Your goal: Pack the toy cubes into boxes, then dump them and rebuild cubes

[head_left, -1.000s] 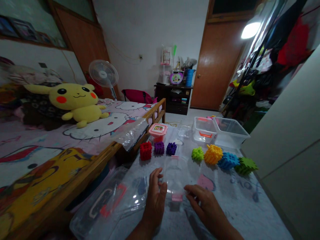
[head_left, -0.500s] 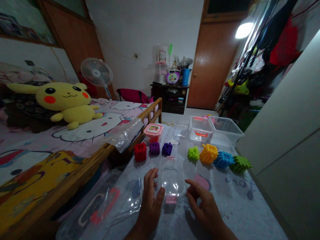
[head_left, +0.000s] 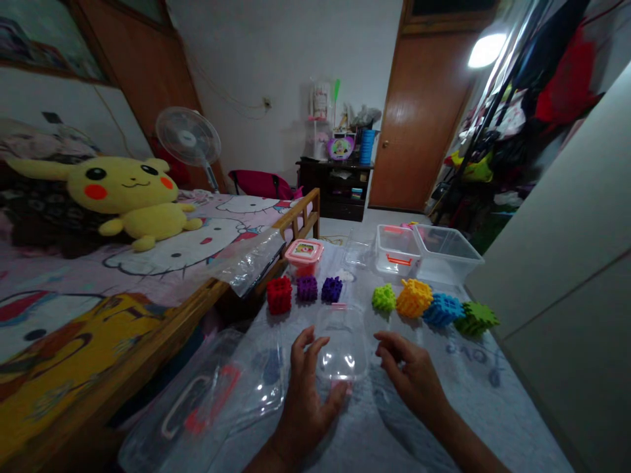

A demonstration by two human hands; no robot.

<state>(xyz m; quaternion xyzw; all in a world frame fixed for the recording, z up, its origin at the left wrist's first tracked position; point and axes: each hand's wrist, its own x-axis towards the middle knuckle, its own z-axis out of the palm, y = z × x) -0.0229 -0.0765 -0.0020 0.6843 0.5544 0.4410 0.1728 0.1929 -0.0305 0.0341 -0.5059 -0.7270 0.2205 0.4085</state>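
Observation:
A clear plastic box (head_left: 341, 338) with pink clips lies on the cloth in front of me. My left hand (head_left: 311, 387) is at its left side, fingers spread, the thumb at the pink clip (head_left: 342, 386) on the near edge. To the right of the box, my right hand (head_left: 411, 368) hovers apart from it, fingers loosely bent and holding nothing. Beyond the box stand a red block cube (head_left: 279, 295), a purple one (head_left: 307, 288) and a darker purple one (head_left: 332, 289). Farther right are lime (head_left: 384, 298), yellow (head_left: 415, 298), blue (head_left: 443, 309) and green (head_left: 476, 318) blocks.
A pink-lidded container (head_left: 303, 256) and two clear bins (head_left: 397, 249) stand at the table's far end. Large clear lids (head_left: 211, 394) lie at the left, beside the wooden bed rail (head_left: 162, 335). A yellow plush toy (head_left: 142, 203) rests on the bed.
My left thumb has moved right onto the near pink clip. My right hand has shifted slightly right and up, away from the box. The view has tilted slightly.

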